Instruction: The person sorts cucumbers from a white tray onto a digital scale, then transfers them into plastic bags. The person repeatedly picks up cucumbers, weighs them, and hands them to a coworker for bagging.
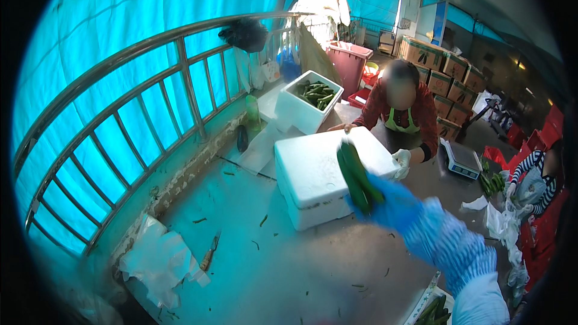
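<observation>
My right hand (396,206), in a blue glove, is shut on long green cucumbers (352,169); two show plainly. The glove and their tips look slightly blurred. Behind them in the picture is a white foam box (311,167) with its lid on, on the metal table (271,275). Across the table, a co-worker (402,99) in a red patterned top has both hands on that box, one of them gloved in white. My left hand is out of view. At the bottom edge sits a container (426,300) with more cucumbers (433,312).
A second foam box (298,108), uncovered, holds several green cucumbers. On the left lie a knife (210,251) and crumpled plastic sheets (158,259), near a metal railing (183,61). A weighing scale (461,158), another person (535,180) and stacked cartons (440,83) are on the right.
</observation>
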Available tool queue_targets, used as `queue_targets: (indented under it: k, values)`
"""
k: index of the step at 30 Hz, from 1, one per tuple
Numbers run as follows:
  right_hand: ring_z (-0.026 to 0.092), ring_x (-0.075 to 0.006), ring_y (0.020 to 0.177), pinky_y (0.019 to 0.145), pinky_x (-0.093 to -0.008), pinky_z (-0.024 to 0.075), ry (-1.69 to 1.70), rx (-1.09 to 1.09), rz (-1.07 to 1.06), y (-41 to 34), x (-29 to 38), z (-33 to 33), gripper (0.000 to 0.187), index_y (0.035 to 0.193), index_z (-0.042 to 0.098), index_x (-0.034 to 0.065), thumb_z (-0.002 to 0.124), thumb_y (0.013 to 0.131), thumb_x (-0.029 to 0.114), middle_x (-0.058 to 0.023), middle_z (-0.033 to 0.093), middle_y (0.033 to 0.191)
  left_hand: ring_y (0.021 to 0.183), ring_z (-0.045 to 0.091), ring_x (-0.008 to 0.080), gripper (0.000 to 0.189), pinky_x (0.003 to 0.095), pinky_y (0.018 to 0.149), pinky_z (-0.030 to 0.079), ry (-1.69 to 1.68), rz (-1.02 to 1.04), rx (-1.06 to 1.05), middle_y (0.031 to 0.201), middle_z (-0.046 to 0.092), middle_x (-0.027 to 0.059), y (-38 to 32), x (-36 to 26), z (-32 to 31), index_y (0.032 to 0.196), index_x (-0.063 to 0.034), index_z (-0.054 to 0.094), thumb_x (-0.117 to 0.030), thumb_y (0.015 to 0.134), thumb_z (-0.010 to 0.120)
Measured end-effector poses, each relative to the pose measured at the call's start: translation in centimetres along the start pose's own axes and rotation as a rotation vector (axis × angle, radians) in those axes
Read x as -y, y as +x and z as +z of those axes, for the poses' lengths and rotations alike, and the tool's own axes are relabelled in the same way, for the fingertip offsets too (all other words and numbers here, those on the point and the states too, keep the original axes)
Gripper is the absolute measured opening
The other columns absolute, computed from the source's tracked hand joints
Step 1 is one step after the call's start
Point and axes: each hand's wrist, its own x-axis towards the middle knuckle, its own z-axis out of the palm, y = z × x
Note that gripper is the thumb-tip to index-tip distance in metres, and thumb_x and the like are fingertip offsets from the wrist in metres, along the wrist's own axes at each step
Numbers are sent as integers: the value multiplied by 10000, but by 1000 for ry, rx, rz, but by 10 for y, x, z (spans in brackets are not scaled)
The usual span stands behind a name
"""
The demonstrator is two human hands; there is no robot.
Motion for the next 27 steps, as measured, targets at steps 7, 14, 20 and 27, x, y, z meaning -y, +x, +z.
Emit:
queue_targets:
  k: [7,14,20,27]
  values:
    - [493,-325,1182,963,-495,444,-791,-55,-418,209,138,10,634,1382,460,111,658,869,425,-138,460,1378,776,583,368,311,518,682,442,-102,42,30,790,599,189,9,-23,0,812,-51,628,-329,909,525]
    - [604,-284,1052,906,-405,496,-1246,418,-385,-77,-155,-50,557,1408,448,60,642,928,264,-175,563,1241,779,571,378,299,522,682,427,-60,-14,72,793,589,192,1,0,-7,773,-42,620,-302,899,541]
    - [643,-214,1033,929,-350,501,-738,-479,6,-420,-312,-195,320,1212,645,44,636,936,207,-115,679,1114,796,541,413,313,520,694,408,-206,53,286,832,584,217,-19,-18,-4,777,-6,585,-268,929,504]
    - [656,-121,850,790,-268,538,-415,-856,-73,-618,-399,-235,202,1123,662,20,618,935,79,-75,692,982,812,572,404,389,534,682,434,-237,95,197,849,602,223,-11,9,-12,833,-7,612,-342,982,482]
